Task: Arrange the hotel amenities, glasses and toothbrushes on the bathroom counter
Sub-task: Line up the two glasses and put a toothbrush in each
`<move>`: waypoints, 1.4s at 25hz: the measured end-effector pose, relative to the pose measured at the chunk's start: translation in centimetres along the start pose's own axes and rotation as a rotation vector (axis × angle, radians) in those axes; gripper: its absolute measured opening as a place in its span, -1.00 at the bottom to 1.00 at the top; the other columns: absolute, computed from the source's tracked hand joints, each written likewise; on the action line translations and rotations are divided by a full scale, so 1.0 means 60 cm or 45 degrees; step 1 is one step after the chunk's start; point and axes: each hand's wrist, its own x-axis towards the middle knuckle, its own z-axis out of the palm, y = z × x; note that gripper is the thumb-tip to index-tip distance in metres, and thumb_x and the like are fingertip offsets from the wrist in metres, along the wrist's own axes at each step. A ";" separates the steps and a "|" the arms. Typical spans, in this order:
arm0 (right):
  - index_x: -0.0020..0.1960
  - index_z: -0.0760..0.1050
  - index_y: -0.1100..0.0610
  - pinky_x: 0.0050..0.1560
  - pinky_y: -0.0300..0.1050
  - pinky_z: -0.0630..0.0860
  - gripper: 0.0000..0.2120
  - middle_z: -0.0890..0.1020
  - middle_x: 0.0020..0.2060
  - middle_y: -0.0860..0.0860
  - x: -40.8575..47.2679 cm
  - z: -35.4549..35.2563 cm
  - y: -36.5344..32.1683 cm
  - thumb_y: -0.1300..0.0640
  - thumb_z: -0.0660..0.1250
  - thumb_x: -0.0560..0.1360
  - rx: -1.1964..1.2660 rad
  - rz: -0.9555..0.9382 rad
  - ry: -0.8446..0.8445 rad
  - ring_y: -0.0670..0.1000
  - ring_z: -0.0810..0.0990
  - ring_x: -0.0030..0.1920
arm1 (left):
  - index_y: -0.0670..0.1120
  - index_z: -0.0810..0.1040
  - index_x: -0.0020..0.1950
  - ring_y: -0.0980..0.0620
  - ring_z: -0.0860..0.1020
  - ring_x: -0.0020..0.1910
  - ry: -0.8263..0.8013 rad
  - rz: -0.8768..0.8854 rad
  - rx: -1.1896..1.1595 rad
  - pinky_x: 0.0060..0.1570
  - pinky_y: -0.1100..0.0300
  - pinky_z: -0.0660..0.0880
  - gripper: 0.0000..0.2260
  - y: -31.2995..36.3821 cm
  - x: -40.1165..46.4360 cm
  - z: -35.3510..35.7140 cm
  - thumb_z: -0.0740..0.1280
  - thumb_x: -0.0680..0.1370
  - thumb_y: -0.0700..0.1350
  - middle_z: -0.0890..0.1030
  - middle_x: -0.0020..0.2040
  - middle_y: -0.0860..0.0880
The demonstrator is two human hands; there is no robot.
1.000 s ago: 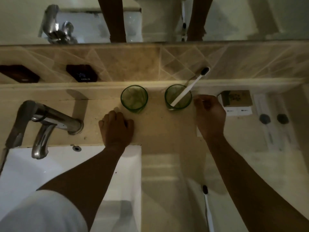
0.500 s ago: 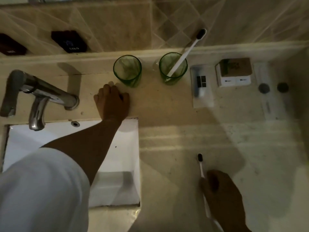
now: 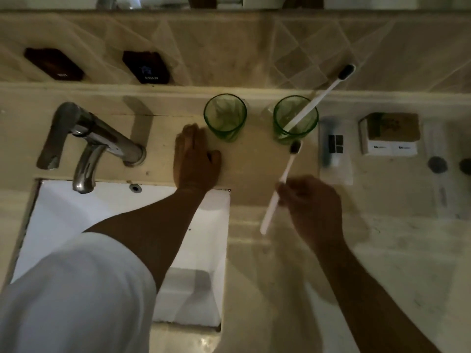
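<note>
Lifted off the near tabletop since half a second ago: second toothbrush, now pinched partway along its white handle by right hand, fingers curled round it, dark bristle end tilted away from the hand and just short of right green glass, whether touching its base cannot be told. Handle's free end sticking out toward the near left of that hand, above the tabletop

Left hand unmoved from before, lying flat and palm down on the tabletop strip behind white sink, fingers relaxed, grasping nothing; white sleeve nearest of all, over the basin

Just beyond the left hand's fingertips and slightly right: left green glass, upright, nothing in it. Off to that hand's left: chrome faucet, spout over the sink

Beyond the right hand: right green glass, upright, with first toothbrush leaning in it, bristles up and slanting toward the tiled wall. Farther right of the right hand, lying on the tabletop side by side: clear-wrapped sachet with a blue tube, then small brown-topped box, then a long clear packet with dark round caps, contents too blurred to name

Farthest, on the tiled wall beyond the left hand: two dark plaques, one marked COLD, the other unreadable
</note>
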 end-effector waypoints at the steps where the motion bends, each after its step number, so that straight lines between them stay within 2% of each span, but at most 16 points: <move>1: -0.09 0.63 0.03 -0.23 -0.47 0.51 -0.93 0.69 -0.32 -0.12 0.028 0.009 -0.031 0.04 0.44 0.51 0.160 -0.047 0.028 -0.27 0.65 -0.31 | -0.14 0.28 0.53 -0.19 0.22 0.53 -0.020 -0.036 -0.019 0.52 -0.09 0.19 -0.40 -0.001 0.000 -0.001 0.16 0.52 0.06 0.30 0.54 -0.15; 3: -0.08 0.63 0.09 -0.18 -0.24 0.64 -0.96 0.73 -0.26 -0.02 0.071 0.024 -0.086 0.13 0.45 0.51 0.493 -0.122 0.071 -0.12 0.72 -0.26 | -0.17 0.32 0.51 -0.19 0.23 0.52 -0.012 -0.006 -0.028 0.52 -0.12 0.18 -0.42 0.002 0.001 -0.007 0.19 0.52 0.03 0.33 0.53 -0.16; 5: -0.11 0.62 0.12 -0.12 -0.03 0.68 -0.97 0.74 -0.23 0.06 0.102 0.034 -0.125 0.19 0.45 0.50 0.662 -0.214 0.151 0.02 0.74 -0.20 | -0.21 0.35 0.49 -0.20 0.26 0.51 0.012 0.048 -0.015 0.51 -0.15 0.20 -0.45 0.008 -0.002 -0.013 0.24 0.53 -0.02 0.36 0.51 -0.20; 7: -0.18 0.61 0.08 -0.09 0.07 0.68 -0.91 0.74 -0.23 0.09 0.127 0.047 -0.146 0.19 0.45 0.50 0.713 -0.247 0.220 0.07 0.75 -0.19 | -0.22 0.35 0.49 -0.21 0.26 0.51 0.021 0.053 0.002 0.51 -0.15 0.19 -0.46 0.010 -0.002 -0.017 0.26 0.54 -0.04 0.36 0.51 -0.21; 10: -0.28 0.62 -0.03 -0.02 0.18 0.65 -0.85 0.74 -0.29 0.04 0.157 0.069 -0.148 0.08 0.46 0.46 0.626 -0.279 0.299 0.07 0.74 -0.22 | -0.23 0.36 0.48 -0.21 0.25 0.52 0.008 0.057 0.006 0.54 -0.14 0.15 -0.47 0.008 -0.001 -0.014 0.27 0.54 -0.04 0.36 0.51 -0.22; 11: -0.29 0.63 -0.02 0.00 0.15 0.63 -0.85 0.73 -0.32 0.02 0.164 0.077 -0.147 0.05 0.45 0.46 0.566 -0.299 0.312 0.05 0.73 -0.23 | -0.22 0.36 0.48 -0.20 0.25 0.53 0.005 0.063 0.011 0.55 -0.13 0.12 -0.46 0.006 0.000 -0.011 0.27 0.54 -0.03 0.35 0.51 -0.22; 13: -0.23 0.67 0.04 -0.02 -0.06 0.61 -0.86 0.69 -0.35 -0.04 0.175 0.094 -0.143 0.03 0.45 0.47 0.412 -0.334 0.327 -0.09 0.68 -0.27 | -0.20 0.34 0.49 -0.18 0.23 0.54 0.007 0.062 0.017 0.57 -0.10 0.08 -0.46 0.003 0.000 -0.007 0.24 0.55 -0.01 0.34 0.52 -0.20; 15: -0.13 0.70 0.12 -0.18 -0.36 0.50 -0.85 0.66 -0.35 -0.11 0.181 0.110 -0.142 0.05 0.45 0.49 0.287 -0.388 0.336 -0.23 0.59 -0.35 | -0.21 0.33 0.50 -0.17 0.24 0.55 0.018 0.068 0.017 0.57 -0.09 0.07 -0.45 0.000 0.001 -0.004 0.20 0.55 0.01 0.35 0.52 -0.20; 16: -0.11 0.70 0.14 -0.22 -0.43 0.44 -0.85 0.65 -0.34 -0.11 0.183 0.118 -0.140 0.06 0.45 0.50 0.252 -0.398 0.322 -0.26 0.57 -0.36 | -0.21 0.33 0.50 -0.17 0.24 0.55 0.024 0.071 0.020 0.57 -0.09 0.07 -0.44 -0.001 0.001 -0.003 0.18 0.54 0.02 0.35 0.52 -0.20; 21: -0.13 0.70 0.15 -0.28 -0.49 0.35 -0.87 0.63 -0.35 -0.10 0.196 0.140 -0.132 0.09 0.47 0.47 0.139 -0.392 0.317 -0.27 0.53 -0.39 | -0.23 0.33 0.50 -0.17 0.24 0.54 0.048 0.082 0.034 0.57 -0.09 0.08 -0.42 -0.005 0.002 0.002 0.16 0.53 0.03 0.35 0.52 -0.21; 23: -0.13 0.70 0.15 -0.26 -0.41 0.37 -0.85 0.68 -0.32 -0.04 0.202 0.140 -0.132 0.07 0.46 0.47 0.102 -0.393 0.340 -0.17 0.56 -0.35 | -0.22 0.33 0.50 -0.17 0.24 0.55 0.046 0.074 0.031 0.56 -0.09 0.08 -0.42 -0.005 0.001 0.002 0.17 0.54 0.03 0.35 0.52 -0.21; 25: -0.12 0.69 0.14 -0.20 -0.25 0.44 -0.85 0.70 -0.28 -0.01 0.206 0.136 -0.134 0.06 0.45 0.47 0.050 -0.402 0.336 -0.08 0.61 -0.28 | -0.22 0.34 0.50 -0.17 0.25 0.54 0.054 0.073 0.020 0.56 -0.10 0.09 -0.43 -0.003 0.001 0.001 0.18 0.53 0.02 0.36 0.51 -0.21; 28: -0.12 0.69 0.14 -0.18 -0.19 0.42 -0.87 0.71 -0.27 0.01 0.202 0.130 -0.142 0.08 0.44 0.48 -0.036 -0.442 0.337 -0.05 0.61 -0.26 | -0.22 0.35 0.48 -0.18 0.26 0.54 0.063 0.074 0.012 0.56 -0.11 0.10 -0.45 0.000 0.001 -0.001 0.21 0.53 0.00 0.37 0.50 -0.21; 32: -0.15 0.68 0.18 -0.33 -0.29 0.30 -0.84 0.67 -0.35 0.04 0.205 0.129 -0.153 0.10 0.40 0.50 -0.049 -0.408 0.351 -0.02 0.58 -0.34 | -0.21 0.37 0.46 -0.19 0.28 0.53 0.072 0.067 0.003 0.55 -0.14 0.13 -0.47 0.001 0.001 -0.002 0.25 0.54 -0.02 0.39 0.49 -0.22; 33: -0.16 0.68 0.19 -0.38 -0.39 0.24 -0.81 0.62 -0.40 0.02 0.207 0.130 -0.153 0.09 0.38 0.51 -0.066 -0.380 0.336 -0.07 0.53 -0.40 | -0.21 0.37 0.47 -0.19 0.28 0.53 0.068 0.066 0.004 0.55 -0.14 0.13 -0.48 0.002 0.000 -0.002 0.25 0.54 -0.02 0.39 0.49 -0.22; 35: -0.18 0.67 0.19 -0.42 -0.47 0.26 -0.77 0.51 -0.45 -0.05 0.210 0.131 -0.151 0.07 0.35 0.54 -0.093 -0.337 0.324 -0.16 0.41 -0.47 | -0.20 0.36 0.47 -0.19 0.27 0.53 0.065 0.068 0.004 0.55 -0.13 0.12 -0.47 0.002 0.001 -0.001 0.26 0.54 -0.03 0.38 0.50 -0.22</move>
